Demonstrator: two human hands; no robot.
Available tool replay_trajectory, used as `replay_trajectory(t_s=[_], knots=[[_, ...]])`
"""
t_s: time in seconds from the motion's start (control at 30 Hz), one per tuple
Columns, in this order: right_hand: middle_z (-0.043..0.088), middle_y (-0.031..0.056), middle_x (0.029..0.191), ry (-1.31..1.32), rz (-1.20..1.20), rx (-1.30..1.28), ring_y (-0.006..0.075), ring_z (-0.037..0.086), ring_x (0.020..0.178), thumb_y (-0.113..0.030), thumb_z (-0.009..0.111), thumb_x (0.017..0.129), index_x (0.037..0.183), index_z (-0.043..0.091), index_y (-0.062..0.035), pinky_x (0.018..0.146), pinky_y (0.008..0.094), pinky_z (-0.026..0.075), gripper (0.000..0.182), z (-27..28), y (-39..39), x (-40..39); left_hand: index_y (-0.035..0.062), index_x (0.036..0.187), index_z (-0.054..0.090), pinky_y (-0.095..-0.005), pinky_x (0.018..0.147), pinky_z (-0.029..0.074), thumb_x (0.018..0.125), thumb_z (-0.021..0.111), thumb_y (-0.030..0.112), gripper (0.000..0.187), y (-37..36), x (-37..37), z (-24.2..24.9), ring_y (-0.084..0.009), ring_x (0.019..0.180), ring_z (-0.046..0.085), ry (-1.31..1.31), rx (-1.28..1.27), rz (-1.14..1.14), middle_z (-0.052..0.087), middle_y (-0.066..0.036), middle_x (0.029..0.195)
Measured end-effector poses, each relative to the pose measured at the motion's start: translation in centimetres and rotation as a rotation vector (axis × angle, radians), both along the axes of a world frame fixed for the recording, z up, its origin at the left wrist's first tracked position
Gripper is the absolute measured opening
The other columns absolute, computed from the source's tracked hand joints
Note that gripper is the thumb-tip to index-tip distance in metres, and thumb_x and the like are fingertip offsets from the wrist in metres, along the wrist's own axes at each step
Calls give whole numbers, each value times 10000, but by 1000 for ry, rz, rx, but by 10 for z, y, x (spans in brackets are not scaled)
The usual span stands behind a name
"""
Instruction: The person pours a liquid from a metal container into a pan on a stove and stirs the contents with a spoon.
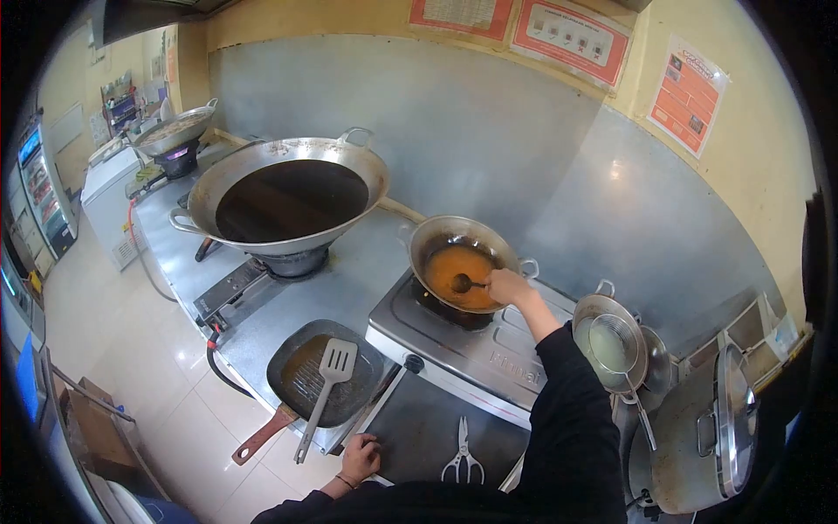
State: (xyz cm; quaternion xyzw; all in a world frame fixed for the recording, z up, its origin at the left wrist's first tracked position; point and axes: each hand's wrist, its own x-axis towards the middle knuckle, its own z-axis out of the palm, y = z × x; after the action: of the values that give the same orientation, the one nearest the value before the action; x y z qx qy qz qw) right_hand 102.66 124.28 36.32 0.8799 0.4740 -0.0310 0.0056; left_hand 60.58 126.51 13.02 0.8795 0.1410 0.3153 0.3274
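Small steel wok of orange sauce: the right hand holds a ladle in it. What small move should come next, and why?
Probably another slow sweep of the dark ladle through the orange sauce: the right hand grips its handle, its bowl sits in the small steel wok, and the left hand rests on the counter edge.

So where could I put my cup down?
Bare steel lies between the big wok and the small wok, and on the dark counter left of the scissors. The right side is crowded with pots and lids.

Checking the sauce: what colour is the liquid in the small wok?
Orange-brown liquid, clearest in the head view.
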Motion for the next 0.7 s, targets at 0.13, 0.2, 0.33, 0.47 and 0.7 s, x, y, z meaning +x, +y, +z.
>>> replay_trajectory(t_s=[0.13, 0.2, 0.33, 0.47, 0.7], knots=[[592, 177, 764, -155, -27, -20, 309, 582, 734, -122, 439, 697, 757, 614, -36, 645, 379, 471, 204, 0, 8, -22, 71, 748, 534, -351, 662, 423, 554, 562, 54, 197, 0, -1, -6, -273, 805, 490, 41, 2, -2, 500, -103, 873], [594, 173, 757, -209, 14, -28, 302, 587, 726, -119, 438, 700, 746, 612, -28, 623, 372, 476, 202, -2, 12, -29, 74, 745, 536, -349, 662, 424, 556, 561, 54, 192, 0, -2, -8, -272, 806, 491, 43, -4, 1, 501, -102, 871], [596, 166, 752, -282, 108, -38, 292, 591, 733, -124, 439, 711, 735, 611, -24, 620, 371, 477, 200, -11, 22, -31, 73, 736, 538, -345, 656, 424, 557, 561, 51, 182, 0, 0, -6, -271, 798, 490, 25, 4, 7, 502, -101, 863], [583, 195, 771, -125, -22, 65, 313, 577, 750, -142, 455, 701, 778, 608, -24, 655, 374, 463, 208, -23, 23, -13, 73, 715, 531, -347, 651, 413, 549, 556, 39, 171, -2, -2, -3, -273, 784, 482, 2, -3, 18, 497, -101, 853], [575, 190, 843, 32, 59, -114, 326, 558, 799, -137, 472, 682, 830, 611, -44, 693, 385, 447, 224, 24, 18, -3, 64, 725, 534, -343, 647, 424, 557, 554, 34, 172, 0, 1, -1, -271, 780, 492, -23, 6, 23, 501, -105, 853]])
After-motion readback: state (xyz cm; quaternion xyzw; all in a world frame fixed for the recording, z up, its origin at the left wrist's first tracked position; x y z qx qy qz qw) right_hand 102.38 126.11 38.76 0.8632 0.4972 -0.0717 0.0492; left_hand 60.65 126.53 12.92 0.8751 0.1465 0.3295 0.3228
